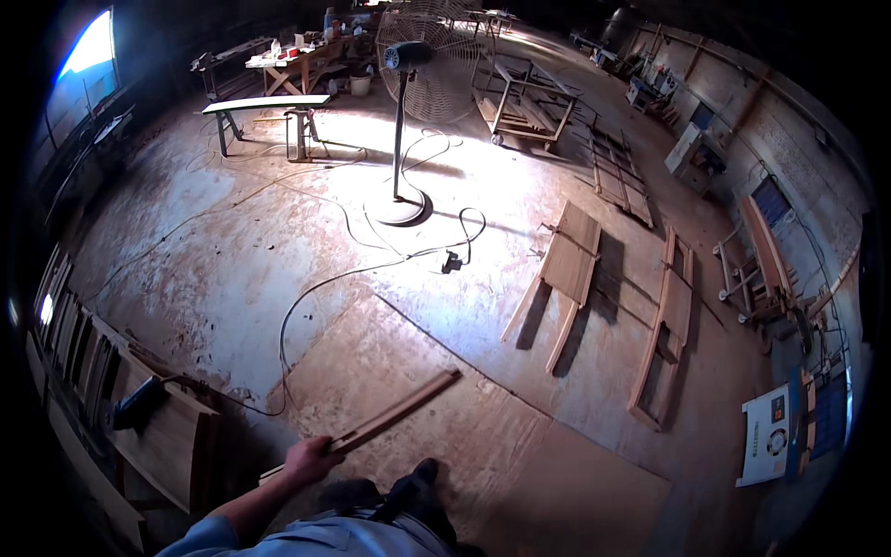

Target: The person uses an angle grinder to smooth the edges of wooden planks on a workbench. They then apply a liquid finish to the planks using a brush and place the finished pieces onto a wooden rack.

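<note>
Wooden strips (399, 411): already lifted, not yet set down.
Left hand (314, 459): wrapped around strips.
Right hand: unseen, cannot tell.

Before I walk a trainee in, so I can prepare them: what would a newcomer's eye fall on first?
Likely the tall pedestal fan, upper centre, on the brightly lit floor. Next, the long, narrow wood gripped in the left hand, lower centre. Then the brown wooden panel with two projecting legs, right of centre.
</note>
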`<state>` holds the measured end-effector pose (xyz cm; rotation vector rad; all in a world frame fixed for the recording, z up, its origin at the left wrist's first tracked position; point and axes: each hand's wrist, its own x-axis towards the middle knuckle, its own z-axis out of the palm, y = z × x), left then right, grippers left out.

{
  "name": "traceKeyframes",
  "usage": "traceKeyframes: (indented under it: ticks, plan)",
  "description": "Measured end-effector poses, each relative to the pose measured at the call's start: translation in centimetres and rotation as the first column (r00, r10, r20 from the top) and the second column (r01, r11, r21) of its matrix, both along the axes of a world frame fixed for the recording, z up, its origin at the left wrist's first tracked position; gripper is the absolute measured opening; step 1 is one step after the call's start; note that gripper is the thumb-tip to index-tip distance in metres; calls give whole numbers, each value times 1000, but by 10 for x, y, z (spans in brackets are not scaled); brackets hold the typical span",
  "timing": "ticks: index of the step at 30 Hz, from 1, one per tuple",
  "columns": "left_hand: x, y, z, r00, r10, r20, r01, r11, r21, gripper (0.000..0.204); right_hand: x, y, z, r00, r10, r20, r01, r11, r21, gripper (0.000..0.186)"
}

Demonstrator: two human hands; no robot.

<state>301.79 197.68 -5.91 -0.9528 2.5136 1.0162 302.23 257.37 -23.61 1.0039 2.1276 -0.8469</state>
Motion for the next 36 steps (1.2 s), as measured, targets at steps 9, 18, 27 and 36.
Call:
traceKeyframes:
  ticks: [9,18,27,36]
  plan:
    - [-55,-114,25,810,556,-188,-547,831,102,41,-387,-278,43,859,383,-341,-470,853,-226,32]
    - [-183,-313,-13,637,744,-201,-715,668,205,33,-517,-491,61,854,476,-210,-520,803,-291,35]
    - [-260,-501,-12,519,781,-349,-820,570,58,41,-617,-676,55,827,555,92,-522,818,-242,35]
    - [-318,-731,-53,556,827,88,-812,562,-157,23,-817,-1071,-17,573,818,-52,-800,544,-254,31]
